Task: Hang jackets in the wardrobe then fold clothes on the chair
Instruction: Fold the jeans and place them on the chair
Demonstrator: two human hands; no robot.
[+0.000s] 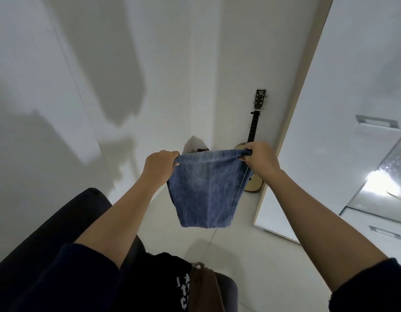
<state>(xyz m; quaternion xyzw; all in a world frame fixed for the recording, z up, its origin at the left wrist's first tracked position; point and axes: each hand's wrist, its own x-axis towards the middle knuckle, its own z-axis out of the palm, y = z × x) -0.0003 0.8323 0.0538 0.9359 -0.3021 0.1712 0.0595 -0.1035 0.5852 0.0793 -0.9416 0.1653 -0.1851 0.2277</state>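
A pair of blue jeans (207, 190) hangs folded in the air in front of me, its top edge stretched level between both hands. My left hand (160, 165) grips the left corner and my right hand (259, 158) grips the right corner. Below my arms, a dark chair (37, 239) stands at the lower left. On its seat lie a black garment with white print (170, 278) and a brown garment (204, 287). The lower fold of the jeans hangs free above the floor.
A white wardrobe (343, 109) with metal handles and a mirrored panel stands at the right. An acoustic guitar (254, 122) leans in the corner behind the jeans. White walls close the left and back. Pale tiled floor (251, 255) lies below.
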